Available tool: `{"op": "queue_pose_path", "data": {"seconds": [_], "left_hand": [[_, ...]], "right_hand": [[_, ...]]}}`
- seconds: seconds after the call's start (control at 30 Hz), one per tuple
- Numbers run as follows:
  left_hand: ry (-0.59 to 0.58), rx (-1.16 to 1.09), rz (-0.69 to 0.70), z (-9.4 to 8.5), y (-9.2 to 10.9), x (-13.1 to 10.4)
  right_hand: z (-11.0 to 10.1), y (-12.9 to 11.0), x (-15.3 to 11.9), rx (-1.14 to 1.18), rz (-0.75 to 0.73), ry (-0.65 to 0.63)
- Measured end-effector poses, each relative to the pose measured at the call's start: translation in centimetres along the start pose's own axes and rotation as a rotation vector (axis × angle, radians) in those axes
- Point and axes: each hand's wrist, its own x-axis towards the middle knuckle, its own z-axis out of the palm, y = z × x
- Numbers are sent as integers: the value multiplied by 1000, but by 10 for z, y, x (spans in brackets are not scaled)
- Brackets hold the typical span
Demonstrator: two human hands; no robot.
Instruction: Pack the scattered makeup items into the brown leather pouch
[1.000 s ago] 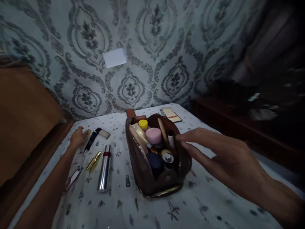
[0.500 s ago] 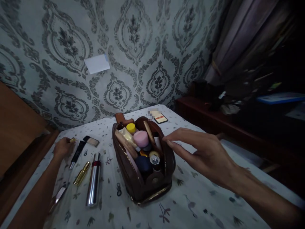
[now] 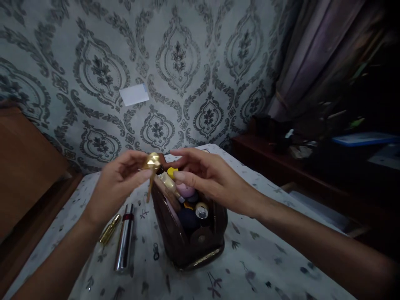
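Pinching gold item (image 3: 153, 161) in left hand (image 3: 112, 186), clear of palm, likely for its smallness | holding right hand (image 3: 215, 179) spread just beside it, over bag (image 3: 170, 235) | gaping below the grip, probably splayed by packed contents (image 3: 186, 191)

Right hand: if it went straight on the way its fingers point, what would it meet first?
The right hand would likely first meet the shiny gold item held in the left hand, though depth here is unclear.
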Motion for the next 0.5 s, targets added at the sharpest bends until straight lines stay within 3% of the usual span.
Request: {"op": "queue_pose_path", "data": {"seconds": [0.17,0.27,0.33,0.43,0.5], "left_hand": [[-166,137,172,38,21,12],[-280,148,206,42,15,27],[-432,220,174,39,6,43],[-668,721,81,37,-16,69],[-729,977,43,42,-34,82]], "right_hand": [[-4,-1,9,199,14,43],[-14,5,6,205,14,124],[-21,11,3,183,21,181],[-30,22,-2,134,22,267],[-34,29,-5,104,21,292]]}}
